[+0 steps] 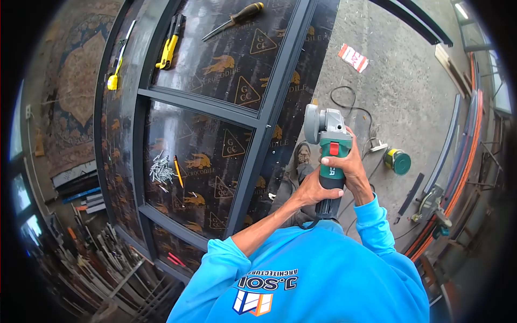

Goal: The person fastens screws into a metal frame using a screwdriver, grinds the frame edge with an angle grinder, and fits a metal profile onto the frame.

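Note:
A green and black angle grinder (333, 148) is held in front of my body, off the right edge of the work table. My right hand (353, 167) wraps around its body, the thumb close to the red switch. Lower on the black rear handle, my left hand (315, 189) grips with the thumb across it. The grinder's disc guard (312, 124) points away from me, beside the dark grey metal frame (264, 137). That frame lies on a black printed board (215, 145).
On the board are a pile of screws (162, 169), a pencil (179, 172), a screwdriver (234, 20), a yellow-handled tool (169, 49), a tape measure (112, 82) and red-handled pliers (175, 260). A cord (369, 121) and a tin (397, 161) are on the concrete floor (398, 81).

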`<state>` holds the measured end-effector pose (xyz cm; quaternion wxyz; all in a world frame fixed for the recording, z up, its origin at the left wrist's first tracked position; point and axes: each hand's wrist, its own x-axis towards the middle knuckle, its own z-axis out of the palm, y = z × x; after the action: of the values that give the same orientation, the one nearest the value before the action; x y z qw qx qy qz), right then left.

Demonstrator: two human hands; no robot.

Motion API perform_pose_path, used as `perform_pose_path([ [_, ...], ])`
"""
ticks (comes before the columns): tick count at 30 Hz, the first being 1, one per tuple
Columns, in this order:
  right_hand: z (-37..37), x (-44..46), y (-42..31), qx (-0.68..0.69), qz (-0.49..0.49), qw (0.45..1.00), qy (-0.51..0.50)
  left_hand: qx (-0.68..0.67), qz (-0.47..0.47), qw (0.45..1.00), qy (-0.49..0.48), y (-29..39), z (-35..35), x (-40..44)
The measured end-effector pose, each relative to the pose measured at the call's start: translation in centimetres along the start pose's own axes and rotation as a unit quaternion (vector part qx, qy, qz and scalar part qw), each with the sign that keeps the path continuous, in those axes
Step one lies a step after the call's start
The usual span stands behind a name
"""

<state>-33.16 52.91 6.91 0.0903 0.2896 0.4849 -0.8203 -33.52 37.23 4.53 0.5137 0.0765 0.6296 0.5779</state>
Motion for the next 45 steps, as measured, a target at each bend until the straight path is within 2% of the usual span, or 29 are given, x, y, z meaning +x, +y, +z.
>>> perform_pose_path([
  [2,0.3,-0.7,-1.4,-0.139,-0.042,0.988,0.06,-0.164,0.02,0.985,-0.047,-0.1,1.3,0.8],
  [3,0.5,-0.6,-2.1,-0.151,-0.043,0.986,0.057,-0.172,0.029,0.984,-0.046,-0.2,2.0,1.0],
  [5,0.8,-0.2,-3.5,-0.367,-0.127,0.92,0.059,-0.171,0.062,0.983,-0.005,-0.1,3.3,1.5],
  [6,1.3,-0.1,-4.2,-0.432,-0.118,0.893,0.056,-0.216,0.07,0.974,-0.012,-0.9,3.6,2.6],
  [7,1.2,0.2,-4.3,-0.439,-0.119,0.889,0.051,-0.223,0.076,0.972,-0.008,-0.7,4.0,3.4],
  [9,0.9,0.7,-3.6,-0.547,-0.154,0.823,0.001,-0.29,0.024,0.957,-0.014,-0.7,4.8,4.4],
  [10,0.9,0.6,-3.5,-0.566,-0.178,0.804,-0.035,-0.355,0.015,0.935,-0.006,-1.2,5.4,5.0],
  [11,1.1,0.6,-3.3,-0.569,-0.176,0.802,-0.039,-0.36,0.016,0.933,-0.004,-1.9,5.7,5.2],
  [13,1.5,0.9,-3.1,-0.617,-0.199,0.753,-0.111,-0.468,0.021,0.884,0.002,-2.7,5.8,5.4],
  [18,2.1,2.2,-2.0,-0.638,-0.19,0.733,-0.141,-0.474,0.004,0.88,0.0,-3.0,4.8,4.7],
  [28,2.8,2.5,-1.6,-0.619,-0.218,0.739,-0.15,-0.464,0.009,0.886,0.019,-4.0,4.1,4.4],
  [33,2.6,3.2,-1.3,-0.607,-0.164,0.765,-0.141,-0.469,0.014,0.882,0.027,-3.1,3.6,4.1],
  [34,2.6,3.1,-1.8,-0.608,-0.164,0.764,-0.142,-0.414,0.024,0.909,0.025,-2.6,3.5,4.0],
  [35,2.8,3.0,-2.7,-0.587,-0.102,0.794,-0.121,-0.357,0.036,0.933,0.024,-2.0,3.3,4.0],
  [36,2.9,2.9,-3.2,-0.563,-0.039,0.82,-0.099,-0.357,0.039,0.933,0.025,-1.5,3.1,3.8],
  [37,2.3,3.0,-3.2,-0.564,-0.04,0.819,-0.101,-0.307,0.022,0.951,0.019,-0.4,3.0,3.1],
  [39,0.8,3.2,-3.2,-0.475,-0.083,0.869,-0.112,-0.256,0.009,0.967,0.014,0.9,2.9,1.9],
  [40,0.7,3.1,-3.3,-0.426,-0.039,0.896,-0.122,-0.262,0.0,0.965,0.017,1.2,3.0,1.3],
  [43,0.6,2.7,-2.8,-0.373,-0.016,0.914,-0.156,-0.246,-0.009,0.969,0.014,1.7,2.9,-0.1],
  [45,1.3,2.6,-2.9,-0.359,-0.009,0.918,-0.166,-0.241,0.007,0.969,0.046,1.3,3.1,-0.5],
])
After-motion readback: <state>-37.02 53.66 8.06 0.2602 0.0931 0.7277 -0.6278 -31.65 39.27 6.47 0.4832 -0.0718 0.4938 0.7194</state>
